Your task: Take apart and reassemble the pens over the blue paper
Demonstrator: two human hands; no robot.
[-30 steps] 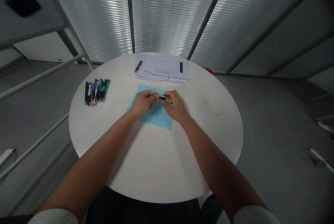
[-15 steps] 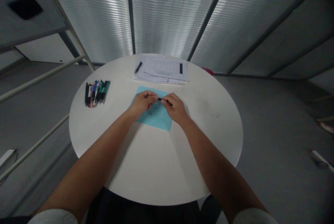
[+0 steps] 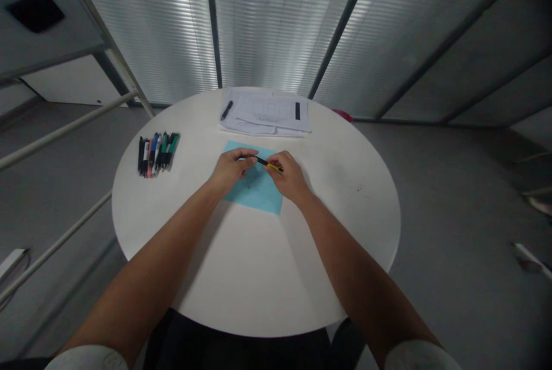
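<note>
A slim pen (image 3: 262, 161), black toward the left and yellow toward the right, is held between both hands above a light-blue sheet (image 3: 259, 196). The thumb and fingers of my left hand (image 3: 229, 170) are pinched on its black end. My right hand (image 3: 290, 176) has its fingers closed around the yellow part. Small dark specks or marks show on the blue sheet beneath the hands. Fingers hide both tips of the pen.
A row of several pens (image 3: 156, 153) lies at the left of the round white table (image 3: 259, 278). Stacked papers (image 3: 267, 111) with a black pen (image 3: 226, 110) on top sit at the far edge. Tiny dark bits (image 3: 359, 188) lie on the right. A metal rail (image 3: 69, 128) stands at the left.
More of the pen shows between my hands, and its yellow part has come into view at my right fingers. My left hand has shifted slightly left.
</note>
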